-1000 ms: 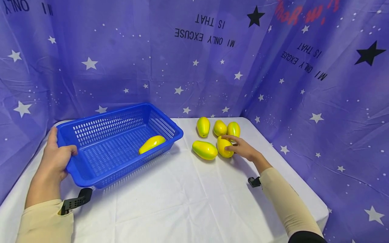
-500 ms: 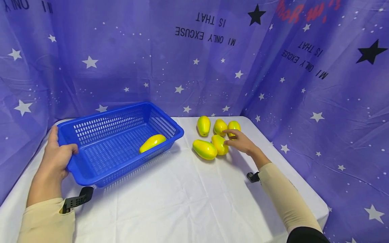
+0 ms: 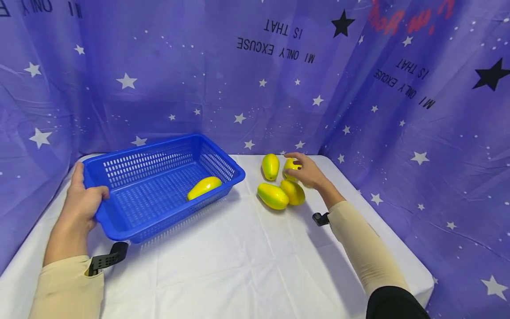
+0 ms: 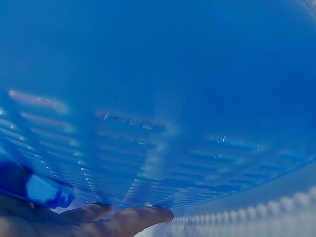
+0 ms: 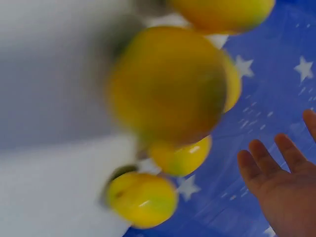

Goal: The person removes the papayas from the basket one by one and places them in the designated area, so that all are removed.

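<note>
My left hand (image 3: 81, 201) grips the left end of a blue plastic basket (image 3: 171, 219), thumb over the rim. In the left wrist view its fingers (image 4: 138, 219) lie under the slotted blue wall. One yellow-green mango (image 3: 204, 188) lies inside the basket, near its right front corner. My right hand (image 3: 308, 172) is over the rear mangoes on the table, fingers apart and slightly bent. It partly covers one rear mango (image 3: 291, 168) and hides the one to its right. In front, an elongated mango (image 3: 272, 196) touches another mango (image 3: 293, 192).
Another mango (image 3: 270, 167) sits at the back, left of the right hand. The table has a white cloth (image 3: 223, 266). Purple star-print curtains (image 3: 223, 88) stand directly behind the table and along its right side.
My right hand has left the front right mango and moved back over the rear ones. That front mango has shifted left against its neighbour. The left hand still holds the basket.
</note>
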A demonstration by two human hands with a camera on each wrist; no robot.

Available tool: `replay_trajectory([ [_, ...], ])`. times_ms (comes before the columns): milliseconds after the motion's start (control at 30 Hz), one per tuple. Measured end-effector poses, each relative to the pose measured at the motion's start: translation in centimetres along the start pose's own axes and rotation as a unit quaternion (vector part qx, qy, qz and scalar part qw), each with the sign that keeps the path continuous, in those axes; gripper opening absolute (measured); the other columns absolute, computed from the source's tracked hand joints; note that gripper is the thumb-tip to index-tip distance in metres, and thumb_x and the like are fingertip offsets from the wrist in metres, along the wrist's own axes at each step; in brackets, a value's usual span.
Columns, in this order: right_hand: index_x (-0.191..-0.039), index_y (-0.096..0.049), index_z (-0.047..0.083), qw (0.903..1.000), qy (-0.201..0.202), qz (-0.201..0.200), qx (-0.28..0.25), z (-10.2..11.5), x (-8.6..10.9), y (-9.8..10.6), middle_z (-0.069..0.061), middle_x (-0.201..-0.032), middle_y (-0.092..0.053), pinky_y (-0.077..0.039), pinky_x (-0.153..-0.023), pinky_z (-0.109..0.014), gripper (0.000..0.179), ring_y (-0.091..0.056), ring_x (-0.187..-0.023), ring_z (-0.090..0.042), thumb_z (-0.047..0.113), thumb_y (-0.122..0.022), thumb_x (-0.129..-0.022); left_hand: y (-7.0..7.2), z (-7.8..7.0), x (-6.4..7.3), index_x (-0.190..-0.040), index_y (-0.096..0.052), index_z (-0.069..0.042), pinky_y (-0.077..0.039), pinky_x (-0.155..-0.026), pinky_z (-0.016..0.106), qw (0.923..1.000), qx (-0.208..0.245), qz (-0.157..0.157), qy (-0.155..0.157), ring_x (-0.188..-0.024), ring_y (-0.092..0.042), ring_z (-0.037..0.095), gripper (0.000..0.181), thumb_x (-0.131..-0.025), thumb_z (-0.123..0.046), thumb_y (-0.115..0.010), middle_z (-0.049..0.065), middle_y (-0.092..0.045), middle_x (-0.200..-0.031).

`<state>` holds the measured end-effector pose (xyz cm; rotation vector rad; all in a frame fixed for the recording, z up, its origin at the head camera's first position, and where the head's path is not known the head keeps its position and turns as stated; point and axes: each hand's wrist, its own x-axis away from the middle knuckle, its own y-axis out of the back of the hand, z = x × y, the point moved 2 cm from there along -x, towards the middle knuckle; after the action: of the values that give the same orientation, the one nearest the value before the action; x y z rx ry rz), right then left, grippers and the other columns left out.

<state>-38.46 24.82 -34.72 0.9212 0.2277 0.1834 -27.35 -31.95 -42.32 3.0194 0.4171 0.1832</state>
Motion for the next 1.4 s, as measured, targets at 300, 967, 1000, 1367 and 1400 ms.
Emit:
replay_trajectory([
  [300,-0.124,-0.046,0.042,0.9984,0.051,0.024,-0.010,7.6,-3.7,-1.5,0.012,-0.133,-0.039,-0.035,-0.094,-0.048,0.054,-0.039,-0.120,-0.020,0.049,-0.065,-0.074,-0.2,-0.3,0.6,-0.132,0.019,-0.052,-0.042,-0.080,0.051,1.0000,0.006,-0.008,0.001,-0.125,-0.017,0.039,0.104,-0.074,0.006,-0.045,0.012,0.012,-0.150],
  [967,-0.128,-0.046,0.034,0.9773,0.191,0.091,-0.009,19.8,-10.1,-7.0,0.011,-0.132,-0.043,-0.040,-0.091,-0.040,0.056,-0.042,-0.120,-0.021,0.042,-0.065,-0.077,-0.7,-2.2,2.8,-0.139,0.019,-0.039,-0.014,-0.098,0.061,0.9994,0.013,-0.031,-0.013,-0.132,0.004,0.038,0.099,-0.073,0.007,-0.039,0.006,0.018,-0.149],
  [1000,-0.128,-0.046,0.033,0.9754,0.197,0.099,-0.014,20.1,-10.4,-7.6,0.012,-0.131,-0.043,-0.040,-0.092,-0.039,0.054,-0.042,-0.119,-0.021,0.041,-0.065,-0.077,-0.7,-2.3,3.0,-0.139,0.019,-0.039,-0.012,-0.099,0.060,0.9993,0.010,-0.034,-0.013,-0.133,0.005,0.037,0.099,-0.073,0.007,-0.039,0.006,0.018,-0.149],
  [1367,-0.126,-0.051,0.013,0.9400,0.241,0.205,-0.129,24.6,-12.5,-13.0,-0.002,-0.128,-0.050,-0.042,-0.090,-0.033,0.046,-0.047,-0.115,-0.022,0.020,-0.063,-0.083,-0.5,-2.5,2.9,-0.141,0.016,-0.036,-0.010,-0.101,0.056,0.9984,0.017,-0.047,-0.025,-0.133,0.000,0.032,0.100,-0.071,0.009,-0.039,0.003,0.012,-0.151],
  [1400,-0.125,-0.052,0.011,0.9344,0.245,0.218,-0.138,25.0,-12.6,-13.4,-0.003,-0.126,-0.051,-0.042,-0.089,-0.032,0.044,-0.049,-0.114,-0.023,0.017,-0.063,-0.083,-0.4,-2.5,2.9,-0.141,0.016,-0.037,-0.010,-0.101,0.056,0.9984,0.017,-0.048,-0.027,-0.133,0.000,0.032,0.100,-0.070,0.009,-0.039,0.003,0.012,-0.151],
])
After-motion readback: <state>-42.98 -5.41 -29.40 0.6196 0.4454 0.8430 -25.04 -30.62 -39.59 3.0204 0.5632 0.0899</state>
